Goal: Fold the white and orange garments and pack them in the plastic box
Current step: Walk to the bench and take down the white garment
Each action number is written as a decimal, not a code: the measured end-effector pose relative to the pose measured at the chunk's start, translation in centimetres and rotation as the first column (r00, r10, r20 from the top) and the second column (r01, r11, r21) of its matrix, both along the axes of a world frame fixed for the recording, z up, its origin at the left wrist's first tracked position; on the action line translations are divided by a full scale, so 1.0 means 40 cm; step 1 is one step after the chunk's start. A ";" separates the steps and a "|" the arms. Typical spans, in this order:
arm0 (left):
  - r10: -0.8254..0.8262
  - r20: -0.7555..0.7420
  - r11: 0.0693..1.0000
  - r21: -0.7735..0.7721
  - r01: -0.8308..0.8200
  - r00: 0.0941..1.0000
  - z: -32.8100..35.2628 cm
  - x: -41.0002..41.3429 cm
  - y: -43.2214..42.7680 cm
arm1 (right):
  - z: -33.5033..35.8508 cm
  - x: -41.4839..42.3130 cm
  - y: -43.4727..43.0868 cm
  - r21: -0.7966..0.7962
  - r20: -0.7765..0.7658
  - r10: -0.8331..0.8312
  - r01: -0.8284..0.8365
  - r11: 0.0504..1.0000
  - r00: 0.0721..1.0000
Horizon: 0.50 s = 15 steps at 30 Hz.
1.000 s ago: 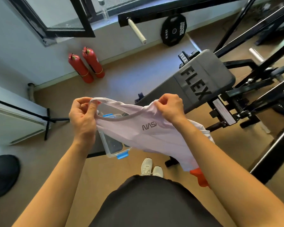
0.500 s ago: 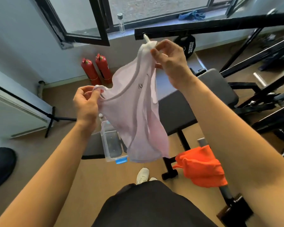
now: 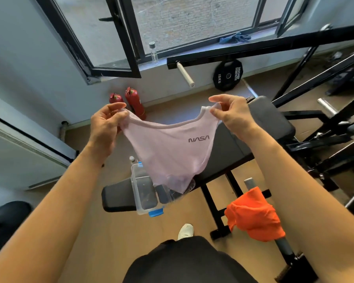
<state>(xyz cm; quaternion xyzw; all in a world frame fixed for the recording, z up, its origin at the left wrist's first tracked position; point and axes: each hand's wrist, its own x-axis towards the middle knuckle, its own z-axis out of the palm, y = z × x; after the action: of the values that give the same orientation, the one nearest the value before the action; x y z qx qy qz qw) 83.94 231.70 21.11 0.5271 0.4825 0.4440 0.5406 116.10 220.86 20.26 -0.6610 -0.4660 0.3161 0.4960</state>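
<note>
left hand [image 3: 104,125] pinches the left shoulder of the white garment [image 3: 168,152] | right hand [image 3: 231,115] pinches its right shoulder | garment hangs spread in the air (NASA print reads mirrored), hem over the plastic box [image 3: 143,193] | box sits open on the worktop [image 3: 119,197] | orange garment [image 3: 253,217] lies crumpled, near right

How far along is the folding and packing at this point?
Nothing looks packed: the plastic box on the bench holds no garment. In hand: left hand and right hand hold the white garment up by its shoulders, unfolded. Left: folding it, plus the crumpled orange garment.
</note>
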 end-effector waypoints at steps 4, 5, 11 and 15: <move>-0.002 -0.237 1.000 0.020 0.007 0.971 -0.003 -0.036 0.013 | 0.008 0.009 -0.012 -0.053 0.384 -0.054 0.080 0.995 0.922; 0.009 -0.271 1.000 0.022 -0.004 0.963 -0.005 -0.040 0.013 | 0.008 0.010 -0.013 -0.043 0.418 -0.077 0.105 0.994 0.905; 0.130 -0.086 0.988 -0.077 -0.137 0.988 0.031 -0.044 0.033 | 0.025 0.024 -0.007 0.028 0.049 -0.238 0.237 0.971 0.970; 0.091 0.076 0.996 0.011 -0.092 0.993 0.081 -0.066 0.070 | 0.078 0.015 0.004 0.184 0.017 -0.179 0.173 0.968 0.984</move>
<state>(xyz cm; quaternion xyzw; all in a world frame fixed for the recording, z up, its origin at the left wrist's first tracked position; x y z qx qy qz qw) 81.30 234.51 24.34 0.4911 0.4823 0.4914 0.5337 116.71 221.01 23.37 -0.6569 -0.4406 0.2159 0.5725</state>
